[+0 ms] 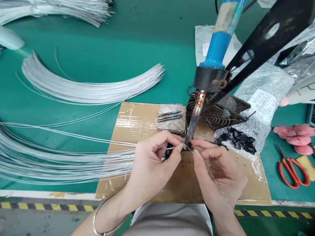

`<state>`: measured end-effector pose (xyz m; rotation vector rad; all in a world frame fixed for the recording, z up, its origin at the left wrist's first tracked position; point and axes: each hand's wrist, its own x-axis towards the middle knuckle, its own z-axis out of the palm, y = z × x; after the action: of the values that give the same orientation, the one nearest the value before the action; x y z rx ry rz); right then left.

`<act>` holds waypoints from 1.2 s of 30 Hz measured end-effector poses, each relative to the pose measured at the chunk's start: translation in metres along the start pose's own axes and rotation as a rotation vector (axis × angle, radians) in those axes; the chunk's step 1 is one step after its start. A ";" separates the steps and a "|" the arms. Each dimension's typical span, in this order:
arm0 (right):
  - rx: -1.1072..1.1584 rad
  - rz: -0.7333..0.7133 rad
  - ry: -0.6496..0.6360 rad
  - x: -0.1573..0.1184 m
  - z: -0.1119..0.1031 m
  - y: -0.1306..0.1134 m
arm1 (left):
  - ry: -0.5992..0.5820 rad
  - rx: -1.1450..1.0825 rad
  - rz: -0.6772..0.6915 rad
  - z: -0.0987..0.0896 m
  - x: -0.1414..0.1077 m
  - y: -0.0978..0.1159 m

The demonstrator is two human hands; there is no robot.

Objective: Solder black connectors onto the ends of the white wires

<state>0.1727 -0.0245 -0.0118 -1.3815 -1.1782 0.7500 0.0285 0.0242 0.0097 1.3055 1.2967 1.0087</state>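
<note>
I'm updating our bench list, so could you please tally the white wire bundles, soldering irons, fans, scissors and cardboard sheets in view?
White wire bundles: 3
Soldering iron: 1
Fan: 1
Red-handled scissors: 1
Cardboard sheet: 1
Total: 7

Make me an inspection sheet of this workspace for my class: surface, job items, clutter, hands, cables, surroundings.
Surface: dark-specked brown cardboard on a green tabletop.
Job items: soldering iron in a black bracket, tip pointing down near the fingers.
Clutter: black parts on bubble wrap; red-handled snips.
Hands: left hand pinches a wire; right hand pinches a thin silvery wire.
Cables: white wire bundles leftward; black cable behind the iron.
Surroundings: yellow-black striped edging.
</note>
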 end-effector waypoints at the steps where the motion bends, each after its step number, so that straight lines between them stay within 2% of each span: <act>1: -0.001 -0.001 0.000 0.000 0.000 0.000 | 0.000 0.001 0.001 0.000 0.000 0.000; 36: -0.081 -0.122 0.013 0.001 0.002 0.000 | 0.012 0.039 0.000 0.000 -0.001 0.002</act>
<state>0.1716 -0.0230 -0.0118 -1.3652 -1.2821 0.6126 0.0290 0.0233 0.0120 1.3309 1.3317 0.9966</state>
